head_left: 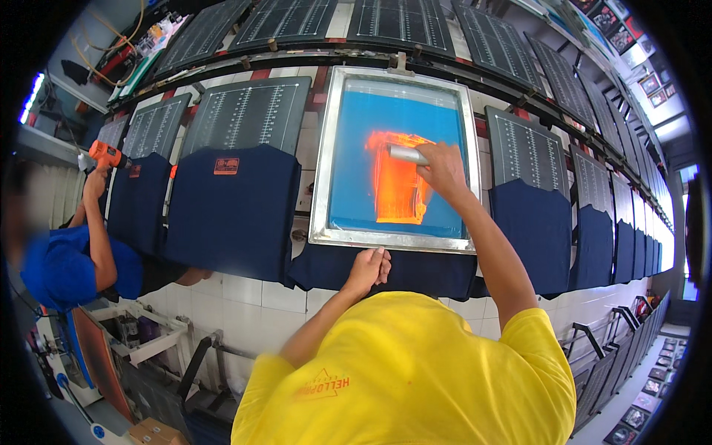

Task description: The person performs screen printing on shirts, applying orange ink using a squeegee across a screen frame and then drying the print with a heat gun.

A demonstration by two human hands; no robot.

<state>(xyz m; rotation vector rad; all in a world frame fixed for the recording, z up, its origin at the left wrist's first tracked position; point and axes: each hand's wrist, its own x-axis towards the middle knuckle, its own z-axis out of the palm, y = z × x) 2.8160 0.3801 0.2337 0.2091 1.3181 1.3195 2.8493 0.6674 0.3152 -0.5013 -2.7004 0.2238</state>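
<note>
A silver-framed printing screen (319,185) with blue mesh lies over a dark navy T-shirt (423,273) whose lower part shows past its near edge. Bright orange ink (398,189) is spread in a rough rectangle across the mesh. My right hand (443,172) is closed around a squeegee (404,154) with a pale metallic handle, over the upper part of the ink. Just below the frame's near edge, my left hand (368,270) is closed, fingers curled, beside the navy fabric. Whatever it may hold is hidden.
Grey marked boards (248,111) stand in rows, several carrying navy shirts (230,200). At left, a co-worker in blue (78,259) points an orange heat gun (107,154) toward a shirt. Black racks (601,378) stand at lower right, with a cardboard box (157,432) at lower left.
</note>
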